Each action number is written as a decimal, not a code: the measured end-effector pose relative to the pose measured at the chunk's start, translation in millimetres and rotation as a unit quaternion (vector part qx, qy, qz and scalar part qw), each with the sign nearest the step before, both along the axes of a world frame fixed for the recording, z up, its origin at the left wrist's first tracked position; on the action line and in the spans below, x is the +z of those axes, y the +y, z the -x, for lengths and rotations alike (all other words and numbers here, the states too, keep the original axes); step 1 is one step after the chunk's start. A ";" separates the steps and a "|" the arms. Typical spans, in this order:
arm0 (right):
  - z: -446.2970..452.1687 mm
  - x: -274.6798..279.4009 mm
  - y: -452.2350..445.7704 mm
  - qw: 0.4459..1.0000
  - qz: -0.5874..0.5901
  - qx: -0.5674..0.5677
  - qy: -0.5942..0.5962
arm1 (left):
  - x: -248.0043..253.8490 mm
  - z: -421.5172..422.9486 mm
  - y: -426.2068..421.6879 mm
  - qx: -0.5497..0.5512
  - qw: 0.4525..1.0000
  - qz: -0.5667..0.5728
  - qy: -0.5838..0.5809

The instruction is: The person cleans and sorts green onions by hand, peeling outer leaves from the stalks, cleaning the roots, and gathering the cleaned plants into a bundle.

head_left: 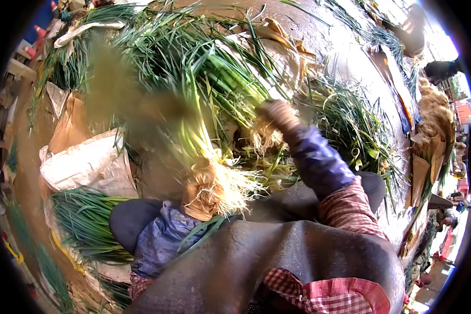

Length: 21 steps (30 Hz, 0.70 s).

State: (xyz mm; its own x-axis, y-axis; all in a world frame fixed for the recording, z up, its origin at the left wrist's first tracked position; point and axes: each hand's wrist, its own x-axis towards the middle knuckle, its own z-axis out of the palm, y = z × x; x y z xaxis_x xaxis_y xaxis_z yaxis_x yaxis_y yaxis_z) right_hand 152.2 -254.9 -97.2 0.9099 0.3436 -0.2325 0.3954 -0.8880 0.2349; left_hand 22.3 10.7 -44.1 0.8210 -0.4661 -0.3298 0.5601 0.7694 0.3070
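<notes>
Gathered in my left hand (pixel 199 193) is a bunch of green onions (pixel 196 125), its pale hairy roots toward me and its leaves pointing away. The hand wears a tan glove and its fingers are wrapped round the stalks near the roots. My right hand (pixel 279 114), blurred and banded in colour, is at the root end of a second bunch of green onions (pixel 235 86), lying just beyond. Its fingers look closed there, but motion smears them. A large heap of green onions (pixel 157 44) spreads past both hands.
Loose green onions (pixel 350 115) lie to the right, and a tied-looking bundle (pixel 83 222) sits by my left knee. White sacking (pixel 89 162) is at the left. A dark apron (pixel 277 256) covers my lap. Other people and heaps stand at the far right.
</notes>
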 end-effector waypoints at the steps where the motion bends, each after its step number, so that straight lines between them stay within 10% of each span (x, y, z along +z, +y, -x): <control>1: 7.5 25.2 -11.7 0.912 -0.352 -0.202 0.066 | -1.5 1.2 0.3 0.005 1.000 0.006 0.001; 2: 15.9 59.1 -19.0 0.655 -0.684 -0.318 0.038 | -2.8 2.3 0.6 0.011 1.000 0.011 0.001; 4: 26.9 46.4 -52.0 0.708 -0.690 -0.140 -0.062 | 1.5 0.1 -2.6 0.019 0.998 0.025 0.046; 6: 59.0 101.5 -9.5 0.416 -0.830 -0.367 0.063 | 0.7 -2.6 -1.9 -0.006 0.994 0.098 0.050; 9: 88.9 68.5 12.4 0.289 -0.863 -0.241 0.337 | -7.7 -2.1 1.1 -0.083 0.987 0.133 -0.021; 13: 109.4 28.5 47.3 0.353 -0.815 -0.198 0.414 | 13.5 7.4 -17.6 -0.047 0.996 -0.043 0.063; 21: 99.6 20.2 54.0 0.433 -0.781 -0.151 0.423 | 0.8 10.1 -17.9 -0.105 0.994 -0.001 -0.007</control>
State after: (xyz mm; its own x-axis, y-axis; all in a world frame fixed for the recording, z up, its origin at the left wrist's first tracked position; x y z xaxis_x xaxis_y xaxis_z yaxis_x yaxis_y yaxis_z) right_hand 52.7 -200.9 -77.0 0.7845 0.5776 -0.2255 -0.4374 0.2578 -0.8615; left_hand 12.3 -7.2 -43.3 0.7097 -0.6278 -0.3196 0.7045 0.6349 0.3173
